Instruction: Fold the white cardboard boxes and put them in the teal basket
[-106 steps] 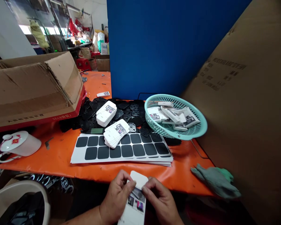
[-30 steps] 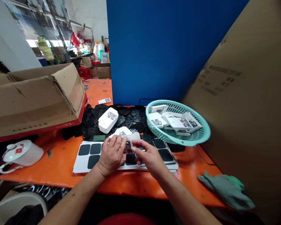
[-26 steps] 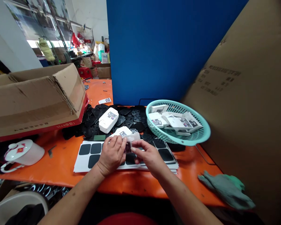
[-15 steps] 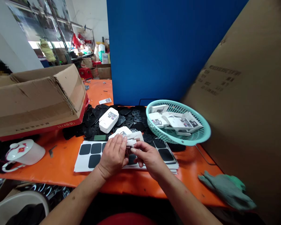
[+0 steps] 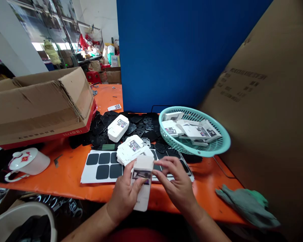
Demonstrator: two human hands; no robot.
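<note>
A small white printed carton (image 5: pixel 142 197) is held upright over the table's front edge, its top flap raised. My left hand (image 5: pixel 123 193) is closed around its left side, thumb across the printed picture. At the upper right edge, my right hand (image 5: pixel 178 185) has thumb and index finger closed on the carton beside the flap. Just behind lies a fanned pile of flat white cartons (image 5: pixel 129 148), partly on sheets of black rounded-square pads (image 5: pixel 102 171). Further back, a neat stack of white cartons (image 5: pixel 118 127) rests on black moulded pieces (image 5: pixel 148 127).
A turquoise basket (image 5: pixel 227 143) with several white cartons stands right, near a big cardboard sheet (image 5: pixel 272 134) and blue panel (image 5: pixel 181 53). Grey-green gloves (image 5: pixel 247 205) lie front right. Left are an open cardboard box (image 5: pixel 37 107), a lidded white mug (image 5: pixel 31 161) and a bin (image 5: pixel 47 215) below.
Both hands have drawn back toward me from the pile, bringing one carton with them. The carton now faces me with its flap up, and the fanned pile is uncovered.
</note>
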